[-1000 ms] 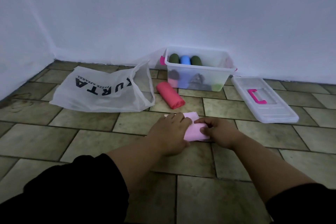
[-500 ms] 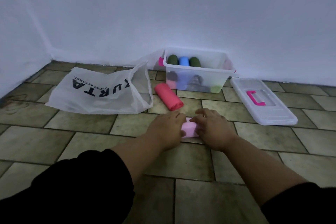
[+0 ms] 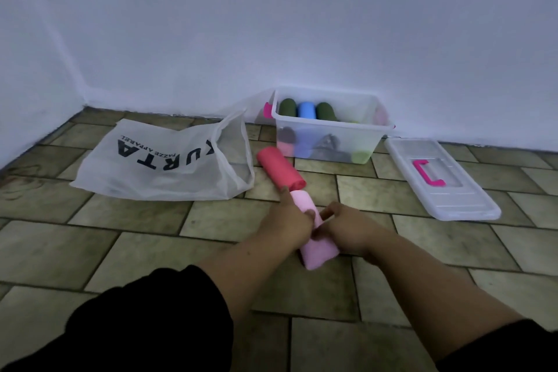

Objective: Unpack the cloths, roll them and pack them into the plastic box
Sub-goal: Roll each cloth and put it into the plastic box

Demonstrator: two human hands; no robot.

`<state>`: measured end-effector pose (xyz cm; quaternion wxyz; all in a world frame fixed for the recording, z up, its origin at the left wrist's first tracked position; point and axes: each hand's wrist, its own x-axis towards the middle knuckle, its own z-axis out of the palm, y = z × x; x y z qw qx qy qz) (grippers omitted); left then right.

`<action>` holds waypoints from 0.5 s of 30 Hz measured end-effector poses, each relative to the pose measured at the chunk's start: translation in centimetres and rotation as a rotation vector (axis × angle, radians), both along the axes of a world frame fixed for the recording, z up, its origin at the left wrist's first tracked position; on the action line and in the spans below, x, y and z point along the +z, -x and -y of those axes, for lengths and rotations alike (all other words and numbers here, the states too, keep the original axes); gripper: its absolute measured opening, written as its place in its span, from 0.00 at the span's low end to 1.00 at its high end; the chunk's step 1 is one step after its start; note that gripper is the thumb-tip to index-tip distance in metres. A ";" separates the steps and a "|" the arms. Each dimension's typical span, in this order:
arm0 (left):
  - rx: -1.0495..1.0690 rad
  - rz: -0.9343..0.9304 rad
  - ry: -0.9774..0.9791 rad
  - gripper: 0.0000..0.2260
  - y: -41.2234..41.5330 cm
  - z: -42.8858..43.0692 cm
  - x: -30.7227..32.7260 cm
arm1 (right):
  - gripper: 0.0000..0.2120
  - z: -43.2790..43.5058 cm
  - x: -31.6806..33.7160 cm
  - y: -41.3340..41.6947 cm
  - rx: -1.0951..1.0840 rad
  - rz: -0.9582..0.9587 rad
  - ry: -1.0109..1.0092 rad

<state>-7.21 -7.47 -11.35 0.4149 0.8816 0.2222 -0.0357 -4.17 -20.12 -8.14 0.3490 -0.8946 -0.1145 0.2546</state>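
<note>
Pink cloth roll [image 3: 318,251]: lay on the tiled floor [image 3: 136,251], angled away from the person. Its far end was just beside the near end of the red cloth roll [image 3: 280,167]; whether the two touched could not be told.
Left hand [image 3: 285,222]: gripped the pink roll's middle from the left, fingers curled over it, forefinger stretched along its far part.
Right hand [image 3: 350,228]: gripped the same middle from the right, fingers bent in against the cloth, close to the left hand's.
Plastic box [image 3: 332,127]: stood open against the wall [image 3: 302,24], well beyond the hands. Two dark green rolls [image 3: 287,107] and a blue roll [image 3: 306,109] lay on top at its left side, with more bundles dimly visible through its side.
Lid [image 3: 453,199]: lay flat on the floor to the box's right.
White carrier bag [image 3: 163,160]: slumped on the left, mouth toward the red roll; its contents could not be made out.
Step, as judged: rolling was finished or nearly so, with the lift to the box next.
Risk, unrolling: the soft cloth was held only at its middle, so a loosened grip could let the outer flap open and the ends sag.
Risk, knocking: the red roll lay on the way to the box, and a low carry could nudge it rolling.
Risk, packing: the box's left side looked full to the rim, and pushing in there could dislodge the top rolls.
</note>
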 end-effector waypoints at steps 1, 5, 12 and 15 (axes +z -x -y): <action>0.036 0.016 0.026 0.35 0.0 0.3 -0.1 | 0.16 0.2 -0.2 0.5 -0.014 -0.036 -0.059; 0.110 0.112 0.175 0.32 -0.4 0.7 0.3 | 0.17 0.9 -0.4 0.8 -0.056 -0.121 -0.234; 0.081 0.275 0.305 0.31 -3.6 0.9 4.1 | 0.12 1.6 1.4 -3.6 -0.233 -0.306 -0.618; -0.021 0.330 0.186 0.35 -7.5 0.4 7.2 | 0.10 1.7 4.1 -7.4 -0.210 -0.226 -0.653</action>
